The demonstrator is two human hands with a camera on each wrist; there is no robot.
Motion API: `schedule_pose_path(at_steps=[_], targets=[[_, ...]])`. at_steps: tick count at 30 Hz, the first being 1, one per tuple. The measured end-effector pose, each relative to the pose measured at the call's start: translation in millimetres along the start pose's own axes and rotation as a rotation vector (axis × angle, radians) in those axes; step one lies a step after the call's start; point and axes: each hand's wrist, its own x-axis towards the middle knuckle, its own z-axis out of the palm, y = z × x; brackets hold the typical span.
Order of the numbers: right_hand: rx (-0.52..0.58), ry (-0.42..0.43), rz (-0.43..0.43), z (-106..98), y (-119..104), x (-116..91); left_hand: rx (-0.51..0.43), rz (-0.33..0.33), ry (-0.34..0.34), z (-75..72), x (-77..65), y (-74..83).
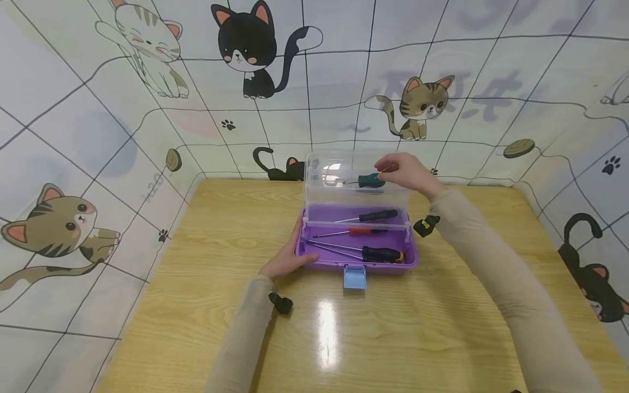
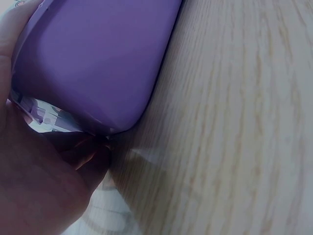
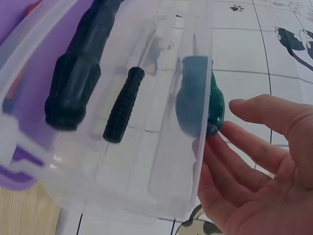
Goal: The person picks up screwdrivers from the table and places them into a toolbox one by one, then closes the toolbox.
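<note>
Head view, purple toolbox point(image 1: 385, 269): sits on the wooden counter point(image 1: 221, 218) near the patterned wall point(image 1: 334, 71), its clear lid point(image 1: 316, 194) raised at the back, its light blue latch point(image 1: 355, 277) turned out at the front.
Head view, inside the toolbox: a black screwdriver point(image 1: 378, 215) lies farthest back, a red-handled screwdriver point(image 1: 363, 231) in the middle, and a black-and-yellow screwdriver point(image 1: 383, 255) nearest the front.
Head view, green-handled screwdriver point(image 1: 371, 180): up at the clear lid, shaft pointing left.
Head view, left hand point(image 1: 289, 256): holds the toolbox's left end, thumb along the front, fingers along the side.
Head view, right hand point(image 1: 405, 172): at the top of the lid, fingertips by the butt of the green handle.
Left wrist view, grip: the thumb lies by the toolbox rim and bent fingertips touch its lower corner; the wood grain fills the right side.
Right wrist view, fingers: loosely spread, the thumb apart from the green handle, fingertips touching its end.
Right wrist view, clear plastic: part of the green handle shows through it. A large dark handle point(image 3: 76, 78) lies farther left; between them is a smaller dark handle shape point(image 3: 124, 105), tool or reflection, cannot tell.
</note>
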Motion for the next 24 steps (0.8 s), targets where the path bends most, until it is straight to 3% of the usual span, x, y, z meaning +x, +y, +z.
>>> schedule_pose_path(at_steps=[9,17,24], targets=[[-0.008,0.105,-0.009,-5,11,-9,-0.006,0.005,0.004,1.1,1.2,-2.5],[-0.025,0.101,-0.009,-7,12,-17,0.003,-0.026,0.002,1.7,0.0,-0.7],[-0.060,0.075,-0.006,-14,12,-25,-0.030,-0.017,0.033,1.3,5.7,-20.8]])
